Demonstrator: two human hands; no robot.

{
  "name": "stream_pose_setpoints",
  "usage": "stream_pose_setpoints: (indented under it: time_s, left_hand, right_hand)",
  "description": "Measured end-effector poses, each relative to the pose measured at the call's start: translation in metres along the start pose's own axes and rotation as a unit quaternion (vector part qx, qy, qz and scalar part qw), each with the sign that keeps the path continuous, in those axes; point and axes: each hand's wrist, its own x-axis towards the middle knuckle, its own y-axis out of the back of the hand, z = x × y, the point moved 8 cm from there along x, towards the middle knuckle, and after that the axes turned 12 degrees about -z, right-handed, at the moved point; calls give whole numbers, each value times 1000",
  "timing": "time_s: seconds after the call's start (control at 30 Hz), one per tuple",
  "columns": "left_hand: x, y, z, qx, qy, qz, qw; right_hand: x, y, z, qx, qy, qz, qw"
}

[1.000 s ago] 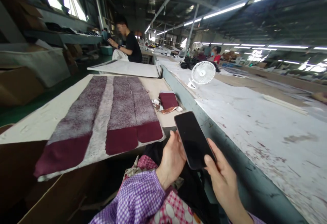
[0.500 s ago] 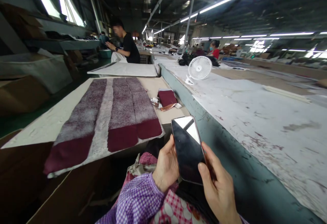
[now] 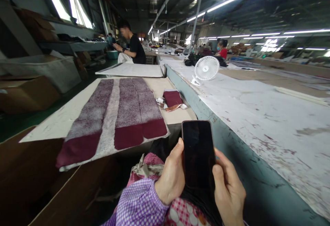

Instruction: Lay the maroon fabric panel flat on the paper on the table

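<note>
A black phone (image 3: pixel 198 152) with a dark screen stands upright in front of me, held between both hands. My left hand (image 3: pixel 171 178) grips its left edge, thumb up along the side. My right hand (image 3: pixel 229 191) holds the right edge and lower part. A purple checked sleeve (image 3: pixel 140 205) covers my left forearm. To the left lie maroon fabric strips (image 3: pixel 121 116) on a pale board (image 3: pixel 64 119), their far parts dusted grey-white.
A long white worktable (image 3: pixel 257 105) with a grey-green edge runs along the right, with a small white fan (image 3: pixel 206 68) on it. A folded maroon piece (image 3: pixel 173 99) lies by the board's far corner. A person in black (image 3: pixel 134 49) sits farther back. Cardboard boxes (image 3: pixel 28 92) stand left.
The phone has turned from tilted to upright and moved slightly right; the reflection on its screen is gone. Both hands shifted with it, and my view has moved a little.
</note>
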Motion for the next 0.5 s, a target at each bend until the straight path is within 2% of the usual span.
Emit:
stream_pose_setpoints:
  time_s: [0.23,0.5]
  left_hand:
    - [-1,-5,3,4,-17,-45,999]
    - [-2,-1,2,7,-15,-31,999]
  right_hand:
    - [-1,1,-4,-8,4,4,1000]
    - [-3,-1,-7,0,19,14,1000]
